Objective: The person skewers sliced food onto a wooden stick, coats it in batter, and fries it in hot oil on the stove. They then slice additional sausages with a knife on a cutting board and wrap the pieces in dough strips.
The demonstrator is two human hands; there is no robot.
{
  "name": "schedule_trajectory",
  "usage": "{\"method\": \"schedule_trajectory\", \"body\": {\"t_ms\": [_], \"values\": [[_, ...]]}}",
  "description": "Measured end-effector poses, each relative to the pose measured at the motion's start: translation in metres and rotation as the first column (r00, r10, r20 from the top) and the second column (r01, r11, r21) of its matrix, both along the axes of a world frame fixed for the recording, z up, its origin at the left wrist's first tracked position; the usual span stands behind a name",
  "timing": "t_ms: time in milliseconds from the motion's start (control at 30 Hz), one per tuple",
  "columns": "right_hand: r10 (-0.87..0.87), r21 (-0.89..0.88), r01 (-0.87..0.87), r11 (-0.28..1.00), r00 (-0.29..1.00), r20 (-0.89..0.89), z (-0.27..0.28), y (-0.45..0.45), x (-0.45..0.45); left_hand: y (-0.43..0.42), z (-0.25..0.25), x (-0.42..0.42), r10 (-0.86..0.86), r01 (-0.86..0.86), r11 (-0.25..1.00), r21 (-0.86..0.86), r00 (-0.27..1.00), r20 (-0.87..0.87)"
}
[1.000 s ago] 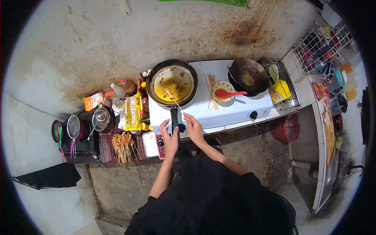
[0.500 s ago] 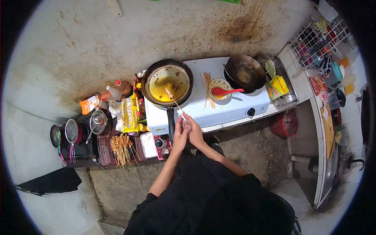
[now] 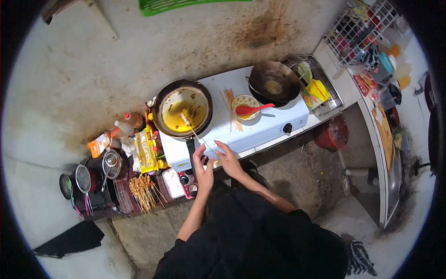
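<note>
A meat skewer (image 3: 186, 120) leans in the frying pan (image 3: 207, 97), its meat end in yellow oil and its bare stick crossing the rim towards me. My left hand (image 3: 203, 168) is beside the pan handle (image 3: 190, 148), fingers raised and apart, close to the stick's lower end. To its right, my right hand (image 3: 228, 162) has its fingers stretched out, with a gap between the two hands. Neither hand visibly grips anything; whether a fingertip touches the stick is hard to see. The pan sits on the left of a white gas stove (image 3: 251, 137).
A patterned bowl (image 3: 241, 101) with a red spoon (image 3: 253, 109) stands mid-stove beside loose bamboo sticks (image 3: 231, 108). At right is a dark wok (image 3: 274, 83). Several skewers (image 3: 143, 188) lie at left near a white tray (image 3: 173, 183), bottles and a yellow packet (image 3: 147, 149).
My hands, together at the skewer's stick before, have moved apart with fingers opened. The skewer still rests in the pan. The whole view has shifted and tilted slightly.
</note>
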State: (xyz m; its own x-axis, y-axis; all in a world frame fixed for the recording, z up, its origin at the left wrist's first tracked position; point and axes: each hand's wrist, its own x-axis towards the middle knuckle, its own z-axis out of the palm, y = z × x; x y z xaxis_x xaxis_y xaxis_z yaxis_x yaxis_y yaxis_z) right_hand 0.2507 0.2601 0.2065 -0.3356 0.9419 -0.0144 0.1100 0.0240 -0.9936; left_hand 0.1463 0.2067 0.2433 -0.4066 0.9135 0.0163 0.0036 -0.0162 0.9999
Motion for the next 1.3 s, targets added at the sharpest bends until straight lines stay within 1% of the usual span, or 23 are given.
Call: {"method": "schedule_trajectory", "body": {"t_ms": [33,100,167,233,267,333,367,433,567,633,667,700,767,833,900,967,1033,1100,1133,1167,1233,1267,1300], "values": [[-0.021,0.0,0.021,1.0,1.0,-0.001,-0.001,0.004,0.012,0.002,0.002,0.004,0.003,-0.003,1.0,0.012,0.999,-0.032],[-0.047,-0.083,0.046,0.995,0.999,-0.007,-0.004,0.012,0.04,0.006,0.008,0.011,0.011,-0.011,1.0,0.008,0.997,-0.078],[-0.136,-0.073,0.137,0.988,0.99,0.023,-0.009,0.018,0.07,0.009,-0.005,0.016,0.007,-0.009,0.998,0.054,0.999,0.033],[-0.217,-0.111,0.213,0.971,0.976,-0.028,-0.027,0.025,0.105,0.011,-0.007,0.024,-0.106,0.105,0.994,0.012,0.984,0.143],[-0.275,-0.148,0.265,0.953,0.96,-0.046,-0.024,0.026,0.119,0.013,-0.01,0.031,-0.126,0.125,0.992,0.012,0.981,0.145],[-0.338,-0.169,0.325,0.93,0.94,-0.052,-0.027,0.028,0.148,0.019,-0.019,0.044,-0.36,0.364,0.931,0.011,0.916,0.177],[-0.383,-0.19,0.366,0.911,0.922,-0.059,-0.025,0.031,0.161,0.023,-0.019,0.055,-0.416,0.424,0.905,-0.027,0.898,0.145],[-0.431,-0.197,0.416,0.888,0.901,-0.041,-0.022,0.035,0.191,0.034,-0.02,0.079,-0.506,0.534,0.837,-0.12,0.839,0.203],[-0.535,-0.175,0.516,0.838,0.84,-0.088,-0.018,0.051,0.255,0.063,-0.032,0.133,-0.635,0.666,0.739,-0.099,0.738,0.229],[-0.571,-0.15,0.56,0.815,0.82,-0.041,-0.012,0.066,0.294,0.081,-0.038,0.163,-0.728,0.748,0.656,-0.102,0.663,0.175],[-0.587,-0.121,0.579,0.806,0.809,-0.036,-0.013,0.077,0.315,0.091,-0.037,0.177,-0.756,0.781,0.605,-0.154,0.624,0.197],[-0.595,-0.115,0.588,0.801,0.803,-0.035,-0.016,0.09,0.339,0.101,-0.039,0.195,-0.763,0.788,0.598,-0.149,0.616,0.196],[-0.599,-0.001,0.601,0.799,0.798,0.069,-0.023,0.119,0.385,0.123,-0.048,0.229,-0.799,0.826,0.549,-0.125,0.563,0.211],[-0.62,0.041,0.619,0.785,0.782,0.063,-0.029,0.155,0.425,0.148,-0.056,0.267,-0.813,0.841,0.533,-0.087,0.538,0.22],[-0.643,0.17,0.626,0.761,0.694,0.325,-0.023,0.197,0.459,0.174,-0.054,0.303,-0.822,0.85,0.524,-0.051,0.52,0.23],[-0.61,0.215,0.574,0.79,0.698,0.374,-0.03,0.242,0.482,0.196,-0.044,0.334,-0.842,0.867,0.495,-0.062,0.496,0.213],[-0.569,0.258,0.508,0.822,0.707,0.421,-0.049,0.283,0.498,0.211,-0.036,0.358,-0.833,0.853,0.518,-0.068,0.521,0.185],[-0.398,0.318,0.246,0.916,0.66,0.637,-0.05,0.313,0.499,0.221,-0.031,0.374,-0.812,0.833,0.55,-0.06,0.551,0.193],[-0.288,0.173,0.233,0.957,0.686,0.669,-0.05,0.323,0.499,0.223,-0.027,0.379,-0.8,0.824,0.56,-0.081,0.564,0.203],[-0.274,0.17,0.216,0.961,0.694,0.666,-0.055,0.333,0.497,0.224,-0.031,0.382,-0.789,0.813,0.576,-0.086,0.58,0.202],[-0.114,0.041,0.153,0.987,0.507,0.854,-0.063,0.349,0.492,0.222,-0.04,0.385,-0.771,0.806,0.589,-0.062,0.583,0.256],[-0.018,-0.057,0.147,0.988,0.463,0.886,-0.072,0.359,0.493,0.221,-0.042,0.384,-0.787,0.809,0.585,-0.059,0.584,0.202],[-0.008,-0.06,0.13,0.99,0.469,0.883,-0.088,0.37,0.494,0.22,-0.046,0.381,-0.776,0.798,0.598,-0.066,0.598,0.2]]}}
